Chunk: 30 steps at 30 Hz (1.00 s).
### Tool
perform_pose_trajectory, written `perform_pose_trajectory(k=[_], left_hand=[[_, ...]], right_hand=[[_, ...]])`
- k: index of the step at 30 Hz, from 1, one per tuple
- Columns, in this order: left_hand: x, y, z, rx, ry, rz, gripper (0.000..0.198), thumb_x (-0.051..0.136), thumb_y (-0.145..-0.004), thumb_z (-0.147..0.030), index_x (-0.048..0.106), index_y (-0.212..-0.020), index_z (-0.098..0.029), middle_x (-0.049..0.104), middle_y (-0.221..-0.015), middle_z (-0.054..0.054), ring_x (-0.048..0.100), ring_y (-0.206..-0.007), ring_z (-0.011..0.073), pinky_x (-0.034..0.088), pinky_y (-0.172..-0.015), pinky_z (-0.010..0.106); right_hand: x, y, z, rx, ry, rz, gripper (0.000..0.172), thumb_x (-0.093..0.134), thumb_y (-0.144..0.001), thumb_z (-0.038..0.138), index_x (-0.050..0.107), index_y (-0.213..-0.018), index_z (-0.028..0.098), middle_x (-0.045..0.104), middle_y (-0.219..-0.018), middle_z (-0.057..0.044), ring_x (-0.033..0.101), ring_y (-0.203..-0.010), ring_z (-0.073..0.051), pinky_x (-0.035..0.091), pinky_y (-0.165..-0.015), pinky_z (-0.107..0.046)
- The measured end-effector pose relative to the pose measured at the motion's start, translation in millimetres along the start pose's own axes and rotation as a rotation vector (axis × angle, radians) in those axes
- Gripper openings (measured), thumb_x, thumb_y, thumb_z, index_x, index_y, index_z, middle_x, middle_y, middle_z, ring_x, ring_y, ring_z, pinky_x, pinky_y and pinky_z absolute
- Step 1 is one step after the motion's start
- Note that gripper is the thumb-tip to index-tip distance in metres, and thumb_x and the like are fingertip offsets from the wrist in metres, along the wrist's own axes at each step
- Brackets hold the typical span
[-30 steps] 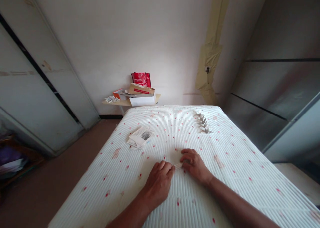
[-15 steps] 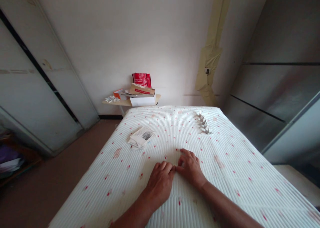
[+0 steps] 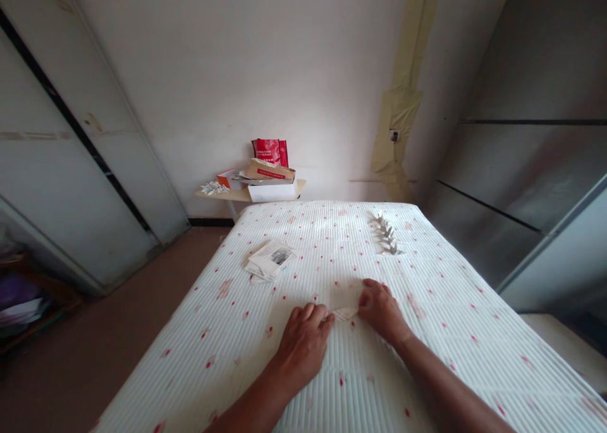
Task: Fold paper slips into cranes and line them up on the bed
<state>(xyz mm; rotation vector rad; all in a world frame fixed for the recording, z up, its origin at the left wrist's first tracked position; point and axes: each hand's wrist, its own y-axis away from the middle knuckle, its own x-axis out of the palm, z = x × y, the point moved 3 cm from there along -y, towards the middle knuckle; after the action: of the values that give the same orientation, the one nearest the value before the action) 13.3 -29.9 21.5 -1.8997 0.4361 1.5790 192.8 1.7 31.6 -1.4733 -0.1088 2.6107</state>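
Observation:
A small folded piece of printed paper (image 3: 344, 314) stretches between my two hands, low over the bed. My left hand (image 3: 303, 341) pinches its left end, fingers curled and thumb against the paper. At the other end, my right hand (image 3: 382, 311) has its thumb and fingers closed, with the paper's tip running up to them. Farther off to the left lies a loose stack of printed paper sheets (image 3: 269, 260). Beyond my right hand, a row of several small folded paper shapes (image 3: 386, 236) with pointed tips stands on the cover.
The bed (image 3: 427, 357) has a ribbed white cover with red dots. Behind it, a small table (image 3: 237, 195) carries a white box (image 3: 272, 191), a red bag (image 3: 270, 152) and more folded paper pieces (image 3: 214, 188). Grey cabinets (image 3: 531, 161) stand along the right side.
My right hand has moved to the right, away from my left hand. The folded paper between them now shows. The stack and the row of folded shapes have stayed put.

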Motion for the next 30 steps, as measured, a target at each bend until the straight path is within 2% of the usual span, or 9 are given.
perform_pose_trajectory(k=[3,6,9,13,16,20,22,25,30], left_hand=[[0.6,-1,0,-0.012,-0.005,-0.018,0.031,0.039,-0.087,-0.014,0.055,-0.111,-0.025,0.056,-0.099,0.005,0.047,-0.096,0.0196,0.037,-0.08,0.036],[2.1,-2,-1,-0.02,-0.024,-0.031,0.028,0.04,-0.086,-0.014,0.056,-0.107,-0.023,0.056,-0.094,0.005,0.047,-0.093,0.0199,0.037,-0.078,0.036],[3.1,-2,-1,-0.03,-0.022,-0.033,0.031,0.041,-0.085,-0.012,0.055,-0.109,-0.024,0.056,-0.089,0.004,0.047,-0.089,0.0195,0.037,-0.076,0.036],[0.4,2,0,-0.051,0.016,-0.052,0.032,0.043,-0.083,-0.011,0.056,-0.109,-0.025,0.057,-0.087,0.004,0.048,-0.087,0.0197,0.037,-0.075,0.036],[-2.8,3,5,-0.06,0.106,-0.077,0.026,0.045,-0.081,-0.012,0.062,-0.098,-0.023,0.058,-0.085,0.004,0.05,-0.086,0.0185,0.037,-0.075,0.034],[-3.7,-4,23,-0.261,0.297,-0.173,0.017,0.049,-0.078,-0.013,0.063,-0.072,-0.019,0.059,-0.078,0.001,0.053,-0.081,0.0148,0.038,-0.075,0.029],[-1.6,-11,30,-0.377,0.325,-0.2,0.013,0.051,-0.077,-0.014,0.062,-0.072,-0.019,0.061,-0.081,0.0,0.054,-0.084,0.0146,0.037,-0.078,0.03],[3.9,-21,30,-0.497,0.254,-0.132,0.008,0.055,-0.075,-0.022,0.062,-0.072,-0.021,0.062,-0.085,-0.001,0.053,-0.088,0.0171,0.034,-0.078,0.033],[6.6,-27,19,-0.522,0.133,-0.084,0.006,0.054,-0.077,-0.024,0.059,-0.075,-0.022,0.058,-0.089,0.0,0.049,-0.093,0.0193,0.03,-0.081,0.037]], right_hand=[[-8,-4,6,-0.127,-0.168,-0.072,0.02,0.051,-0.062,0.006,0.065,-0.07,0.018,0.063,-0.092,-0.005,0.057,-0.089,-0.017,0.042,-0.082,-0.026],[4,-6,20,-0.108,-0.28,0.132,0.022,0.047,-0.071,0.014,0.067,-0.078,0.019,0.063,-0.066,0.0,0.058,-0.063,-0.013,0.043,-0.06,-0.021],[20,-7,32,-0.098,-0.182,0.254,0.023,0.048,-0.069,0.012,0.069,-0.074,0.019,0.067,-0.069,0.0,0.06,-0.067,-0.013,0.041,-0.061,-0.019],[30,-11,34,-0.087,-0.025,0.263,0.023,0.049,-0.067,0.01,0.069,-0.073,0.018,0.069,-0.073,-0.003,0.061,-0.069,-0.013,0.04,-0.063,-0.02],[30,-14,32,-0.083,-0.007,0.274,0.023,0.048,-0.066,0.009,0.069,-0.071,0.018,0.068,-0.072,-0.003,0.06,-0.066,-0.013,0.037,-0.059,-0.019],[32,-16,31,-0.051,-0.023,0.298,0.02,0.048,-0.066,0.01,0.067,-0.069,0.017,0.065,-0.063,-0.001,0.056,-0.057,-0.011,0.033,-0.053,-0.018],[33,-16,31,-0.035,-0.019,0.295,0.016,0.052,-0.067,0.013,0.067,-0.069,0.017,0.064,-0.061,-0.001,0.054,-0.056,-0.011,0.031,-0.051,-0.019],[33,-15,32,-0.01,0.008,0.282,0.01,0.058,-0.067,0.022,0.066,-0.069,0.017,0.065,-0.065,-0.002,0.055,-0.059,-0.012,0.03,-0.05,-0.02],[29,-13,37,-0.006,0.065,0.261,0.009,0.06,-0.067,0.025,0.066,-0.069,0.018,0.066,-0.068,-0.002,0.058,-0.065,-0.014,0.029,-0.053,-0.021]])
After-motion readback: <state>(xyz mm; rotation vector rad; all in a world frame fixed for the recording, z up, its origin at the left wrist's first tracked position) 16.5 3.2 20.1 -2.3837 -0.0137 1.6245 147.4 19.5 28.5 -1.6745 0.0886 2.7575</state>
